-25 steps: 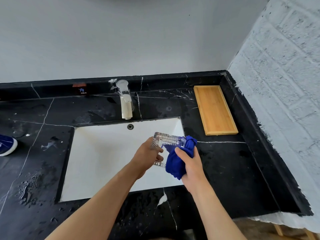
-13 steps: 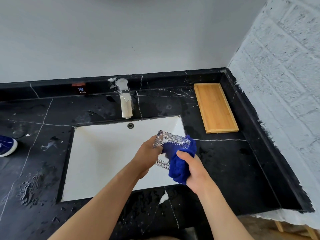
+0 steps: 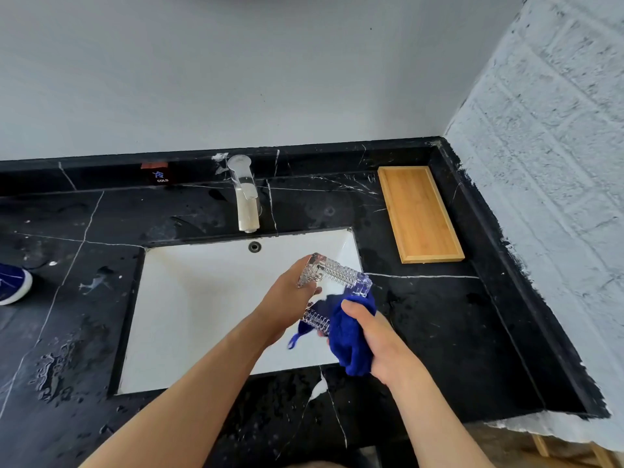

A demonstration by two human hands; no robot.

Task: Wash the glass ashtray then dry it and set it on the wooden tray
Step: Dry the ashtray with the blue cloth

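Black marble with thin white veins makes up the tabletop [image 3: 439,332], which ends at a raised black lip against the grey back wall and against the rough white-painted brick wall [image 3: 557,163] on the right. A rectangular white sink [image 3: 202,315] is sunk into it, with a round overflow hole in its far wall. The marble to the right of the sink is bare up to the side lip, and wet patches and droplets show on the left and front stretches.

Over the right part of the sink, the glass ashtray [image 3: 332,282] is held tilted on edge, a square block of clear cut glass with ribbed, knurled sides. The left hand [image 3: 287,307] grips it from the left, fingers curled around its body. The right hand [image 3: 374,339] is closed on a bunched blue cloth [image 3: 351,336], fuzzy in texture, pressed against the ashtray's lower right side; a small loop of the cloth dangles below.

A chrome faucet [image 3: 246,194] stands behind the sink. Left of it, on the back lip, a small sticker [image 3: 160,175] reads "COLD" under a blue character. The wooden tray [image 3: 418,214], a pale bamboo rectangle with a low rim, lies in the far right corner, well apart from the ashtray. A blue-and-white object [image 3: 13,283] sits at the left edge, cut off.
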